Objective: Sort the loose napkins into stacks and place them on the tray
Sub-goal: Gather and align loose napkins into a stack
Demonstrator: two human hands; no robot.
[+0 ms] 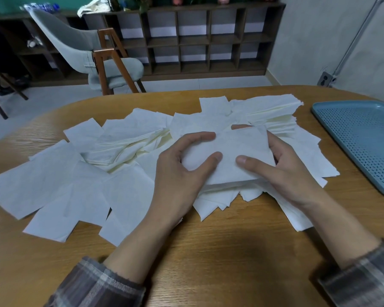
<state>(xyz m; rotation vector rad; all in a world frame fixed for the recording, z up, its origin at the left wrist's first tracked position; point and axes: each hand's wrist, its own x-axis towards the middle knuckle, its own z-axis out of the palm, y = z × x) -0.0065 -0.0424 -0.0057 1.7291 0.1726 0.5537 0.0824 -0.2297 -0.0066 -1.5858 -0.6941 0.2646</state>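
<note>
two hands gathering a small stack of napkins over the loose pile.
left hand and right hand pinch the small stack at opposite side edges, thumbs on top, fingers wrapped round; it sits mid-table above the loose napkins, which spread left and far over the wooden table. sheets are thin, white, square, faintly creased; likely very light, limp and apt to slide apart, so an edge grip suits. blue perforated tray at right shows no napkins.
</note>
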